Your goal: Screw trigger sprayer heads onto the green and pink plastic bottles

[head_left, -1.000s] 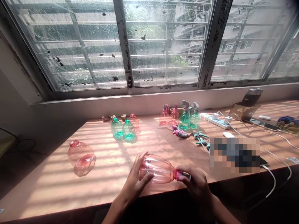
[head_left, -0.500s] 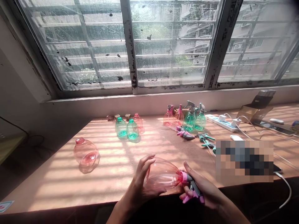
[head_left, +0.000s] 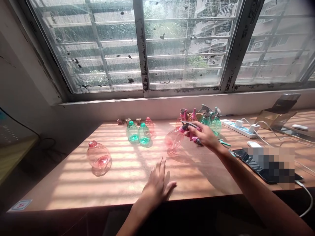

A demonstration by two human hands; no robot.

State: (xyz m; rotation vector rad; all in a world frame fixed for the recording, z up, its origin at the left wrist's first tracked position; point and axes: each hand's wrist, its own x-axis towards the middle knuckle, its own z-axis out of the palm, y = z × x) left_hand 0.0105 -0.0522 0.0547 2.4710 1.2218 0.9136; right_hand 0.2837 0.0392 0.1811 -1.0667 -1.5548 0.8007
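My right hand [head_left: 201, 132] is closed round the pink-and-grey spray head of a clear pink spray bottle [head_left: 173, 141]. The bottle is tilted and a little blurred; I cannot tell whether it touches the table. Fingers stretched out and holding nothing, my left hand [head_left: 157, 183] is over the table near its front edge. Beyond my right hand, finished-looking pink spray bottles [head_left: 180, 119] and green spray bottles [head_left: 216, 124] stand near the wall, partly hidden. Loose spray heads [head_left: 223, 142] lie behind my right forearm, mostly covered.
A large pink bottle without a head [head_left: 98, 157] stands at the left. Two green bottles [head_left: 144, 133] and a smaller pink one [head_left: 149, 124] stand farther back. On the right are a power strip [head_left: 241, 129], a black tablet [head_left: 256, 165] and white cables. A window rises behind the table.
My right hand has carried the pink spray bottle forward, away from the table's front edge. My left hand has let go of the bottle's body. The view has shifted slightly.
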